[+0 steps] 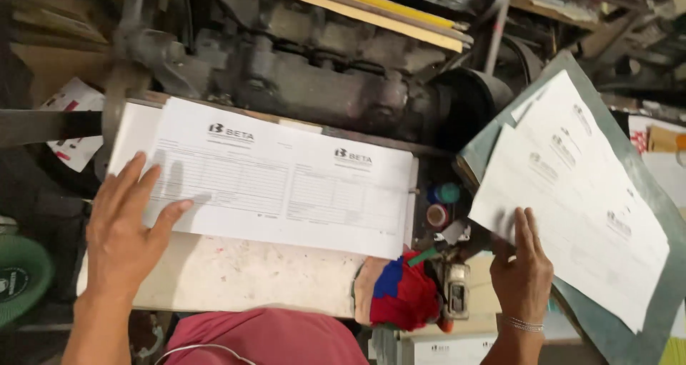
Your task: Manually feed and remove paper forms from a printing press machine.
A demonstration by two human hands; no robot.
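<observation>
My left hand (125, 225) lay flat, fingers spread, on the left end of a wide white paper sheet printed with two ruled forms side by side (275, 183), thumb out along its lower edge. The sheet's long axis ran left to right, dipping slightly at the right end; each form carried a small dark logo at its top, the tops pointing away from me. It rested on a stained off-white board (243, 275), paint-flecked and matt, whose bare part showed nearer to me than the sheet.

My right hand (522, 268), a thin metal bracelet (523, 325) at the wrist, pressed open-fingered on the near corner of a fanned pile of white printed sheets (579, 193), well to the right of the wide sheet. That pile slanted up toward the right on a grey-green card board (647, 322).

Between sheet and pile: a red and blue cloth rag (404, 290), small round pots with teal and red tops (441, 204), a metal stapler-like tool (457, 290). Beyond the sheet, dark greasy cast-metal machinery (321, 79); left of it, a green round lid (20, 279).
</observation>
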